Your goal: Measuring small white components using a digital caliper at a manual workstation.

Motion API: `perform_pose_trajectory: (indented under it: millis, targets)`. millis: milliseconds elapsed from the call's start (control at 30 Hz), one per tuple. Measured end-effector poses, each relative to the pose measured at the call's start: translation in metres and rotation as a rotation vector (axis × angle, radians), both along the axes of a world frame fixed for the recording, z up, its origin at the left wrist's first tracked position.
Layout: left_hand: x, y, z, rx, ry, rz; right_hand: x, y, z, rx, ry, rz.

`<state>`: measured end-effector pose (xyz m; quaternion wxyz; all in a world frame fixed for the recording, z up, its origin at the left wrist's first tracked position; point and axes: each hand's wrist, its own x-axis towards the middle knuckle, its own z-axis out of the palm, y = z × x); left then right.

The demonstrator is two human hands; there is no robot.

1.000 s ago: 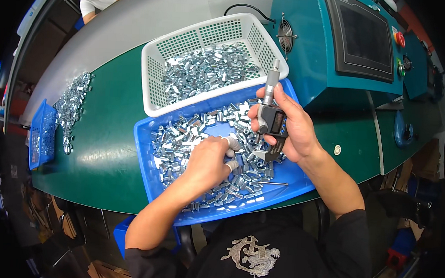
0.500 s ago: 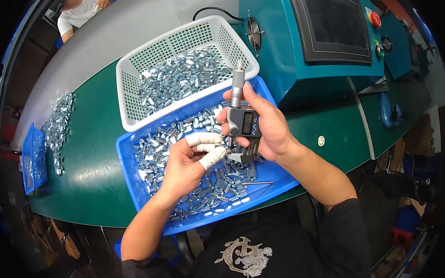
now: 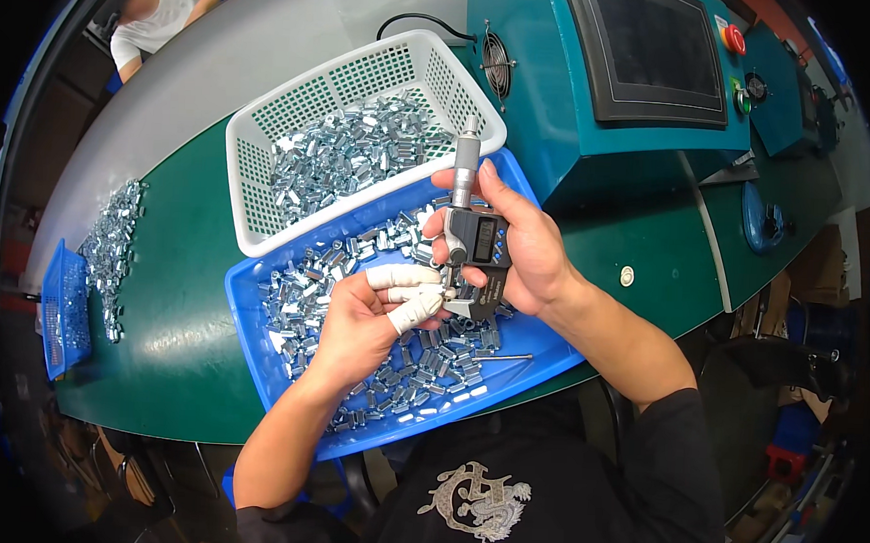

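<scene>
My right hand [image 3: 528,251] is wrapped round a digital micrometer [image 3: 477,236], its thimble pointing away from me and its small screen facing up. At the gap of the micrometer, my left hand [image 3: 370,312] is closed in a pinch, with white finger covers on its thumb and fingers. A small metal part sits in that pinch, almost wholly hidden by the fingertips. Both hands are above a blue tray [image 3: 249,346] holding many shiny long hex nuts [image 3: 431,364]. A thin metal rod [image 3: 504,357] lies in the tray's near right portion.
Behind the blue tray stands a white perforated basket [image 3: 239,190] of similar metal pieces. More pieces lie in a pile [image 3: 113,253] at left, beside a small blue basket [image 3: 64,309]. A teal machine [image 3: 539,111] with a screen stands at back right. Another person [image 3: 160,17] is at far left.
My left fingertips have shifted slightly, covering more of the small metal part at the micrometer. My right hand stays nearly in place. The other person's arm has moved a little.
</scene>
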<state>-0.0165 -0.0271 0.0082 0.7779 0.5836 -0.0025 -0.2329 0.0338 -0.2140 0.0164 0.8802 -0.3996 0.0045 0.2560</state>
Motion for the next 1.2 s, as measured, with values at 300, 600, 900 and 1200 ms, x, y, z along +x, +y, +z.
perform_pose_trajectory:
  millis: [300, 600, 900, 1200]
  targets:
    - [0.0009, 0.0008, -0.0035, 0.054, -0.035, -0.022, 0.0000, 0.0004, -0.0015, 0.013, 0.009, -0.005]
    - [0.0014, 0.0001, 0.0002, 0.024, 0.017, -0.035, 0.0005, 0.0008, -0.0011, -0.003, 0.034, -0.010]
    - [0.0005, -0.0004, -0.0013, 0.020, 0.016, -0.011, 0.0009, 0.0007, -0.0024, 0.002, 0.023, -0.022]
    - [0.0021, 0.0035, -0.0004, 0.023, 0.010, -0.021, 0.0013, 0.0027, 0.0021, -0.011, 0.029, -0.014]
